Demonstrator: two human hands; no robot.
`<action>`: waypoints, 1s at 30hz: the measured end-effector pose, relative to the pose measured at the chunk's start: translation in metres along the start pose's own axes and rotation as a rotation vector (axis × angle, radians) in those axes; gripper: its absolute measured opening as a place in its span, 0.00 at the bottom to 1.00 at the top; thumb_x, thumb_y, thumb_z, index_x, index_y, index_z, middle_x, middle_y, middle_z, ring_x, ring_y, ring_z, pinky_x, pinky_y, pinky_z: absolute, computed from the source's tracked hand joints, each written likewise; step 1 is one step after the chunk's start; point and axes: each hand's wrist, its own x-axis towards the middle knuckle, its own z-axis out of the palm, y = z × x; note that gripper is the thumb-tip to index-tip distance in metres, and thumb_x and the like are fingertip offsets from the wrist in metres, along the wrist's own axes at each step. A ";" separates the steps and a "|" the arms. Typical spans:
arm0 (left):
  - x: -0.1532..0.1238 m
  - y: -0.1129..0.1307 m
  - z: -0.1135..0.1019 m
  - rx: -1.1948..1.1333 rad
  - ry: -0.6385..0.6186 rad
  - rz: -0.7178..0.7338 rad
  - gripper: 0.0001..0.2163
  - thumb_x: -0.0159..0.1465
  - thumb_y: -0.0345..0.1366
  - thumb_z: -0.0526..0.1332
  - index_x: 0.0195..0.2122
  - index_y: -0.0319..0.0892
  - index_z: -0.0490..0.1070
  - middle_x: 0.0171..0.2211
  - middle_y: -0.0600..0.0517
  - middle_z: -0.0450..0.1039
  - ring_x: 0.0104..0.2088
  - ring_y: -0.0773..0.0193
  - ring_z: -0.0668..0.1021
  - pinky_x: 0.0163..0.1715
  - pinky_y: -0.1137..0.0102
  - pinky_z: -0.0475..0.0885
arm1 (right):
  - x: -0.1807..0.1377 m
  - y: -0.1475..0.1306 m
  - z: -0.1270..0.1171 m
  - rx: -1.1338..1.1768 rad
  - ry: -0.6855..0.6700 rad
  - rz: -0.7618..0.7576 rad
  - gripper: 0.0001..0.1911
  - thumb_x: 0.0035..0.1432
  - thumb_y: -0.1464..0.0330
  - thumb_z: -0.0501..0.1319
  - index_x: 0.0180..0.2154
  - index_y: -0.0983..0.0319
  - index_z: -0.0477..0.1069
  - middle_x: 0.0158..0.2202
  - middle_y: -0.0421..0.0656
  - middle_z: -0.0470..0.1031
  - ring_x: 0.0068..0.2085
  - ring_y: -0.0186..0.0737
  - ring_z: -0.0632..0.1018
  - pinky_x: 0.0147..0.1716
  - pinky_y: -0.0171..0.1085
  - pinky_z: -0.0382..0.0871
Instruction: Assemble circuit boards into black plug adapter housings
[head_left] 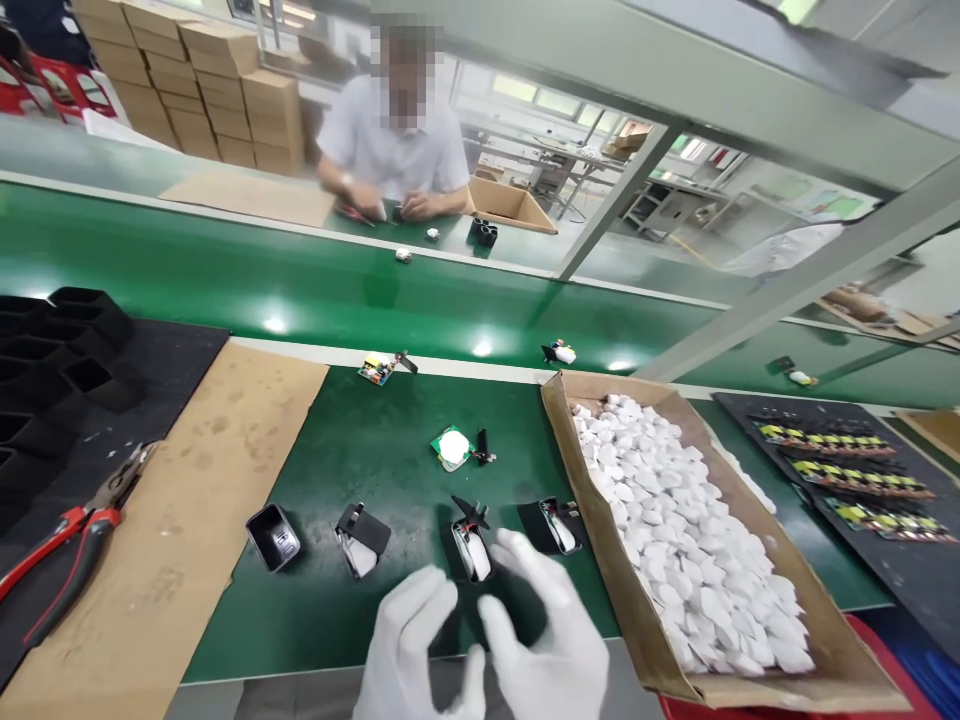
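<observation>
Black housing with white insert (471, 548) stands on the green mat (375, 470) at bench centre, just beyond the fingertips of both hands. Left hand (409, 650), white-gloved, fingers spread and slightly curled, holds nothing; it sits at 7 o'clock of the housing. Right hand (551, 640), also gloved, fingers spread, empty; index tip lies just beside the housing at 4 o'clock, contact not determinable.

Same row: a second filled housing (559, 525) at 3 o'clock, a housing lying open (361, 540) at 9 o'clock, an empty black shell (273, 537) farther out at 9 o'clock. Circuit board with white disc (453, 447) at 12 o'clock. Cardboard box of white pieces (675, 540) at 3 o'clock, beyond the second housing. Red-handled pliers (71, 545) well apart at 9 o'clock, on the black sheet beside the cardboard sheet (195, 520). Green conveyor belt (300, 280) at 12 o'clock; a co-worker (390, 140) sits across it.
</observation>
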 end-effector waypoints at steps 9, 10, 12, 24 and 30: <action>0.045 -0.010 0.031 -0.159 -0.354 -0.348 0.31 0.61 0.24 0.68 0.64 0.49 0.66 0.60 0.44 0.76 0.63 0.46 0.79 0.66 0.46 0.74 | 0.103 -0.005 -0.038 0.034 -0.705 -0.415 0.35 0.64 0.82 0.52 0.68 0.56 0.72 0.69 0.47 0.76 0.72 0.50 0.73 0.69 0.54 0.73; 0.048 -0.012 0.028 -0.179 -0.366 -0.333 0.30 0.62 0.22 0.68 0.63 0.49 0.67 0.59 0.45 0.77 0.62 0.48 0.79 0.66 0.46 0.74 | 0.111 -0.004 -0.037 0.032 -0.772 -0.414 0.35 0.62 0.83 0.54 0.65 0.55 0.75 0.66 0.46 0.79 0.71 0.52 0.74 0.68 0.54 0.73; 0.047 -0.015 0.025 -0.193 -0.378 -0.296 0.30 0.60 0.21 0.69 0.62 0.49 0.67 0.59 0.46 0.76 0.63 0.49 0.79 0.67 0.47 0.74 | 0.124 0.000 -0.038 0.041 -0.898 -0.341 0.32 0.60 0.82 0.58 0.60 0.52 0.80 0.60 0.43 0.84 0.66 0.53 0.79 0.64 0.52 0.76; 0.034 -0.016 0.032 0.005 -0.285 -0.225 0.32 0.56 0.25 0.76 0.60 0.42 0.67 0.54 0.42 0.77 0.57 0.44 0.82 0.58 0.46 0.80 | 0.095 -0.009 -0.039 0.226 -0.706 -0.020 0.15 0.64 0.70 0.70 0.51 0.54 0.83 0.45 0.42 0.84 0.43 0.42 0.85 0.46 0.39 0.80; 0.027 -0.014 0.037 0.081 -0.219 -0.152 0.27 0.59 0.26 0.73 0.58 0.38 0.68 0.52 0.40 0.77 0.54 0.42 0.82 0.55 0.46 0.80 | 0.060 -0.014 -0.019 0.059 -0.354 -0.003 0.08 0.65 0.66 0.70 0.46 0.54 0.86 0.38 0.39 0.85 0.39 0.42 0.85 0.45 0.41 0.79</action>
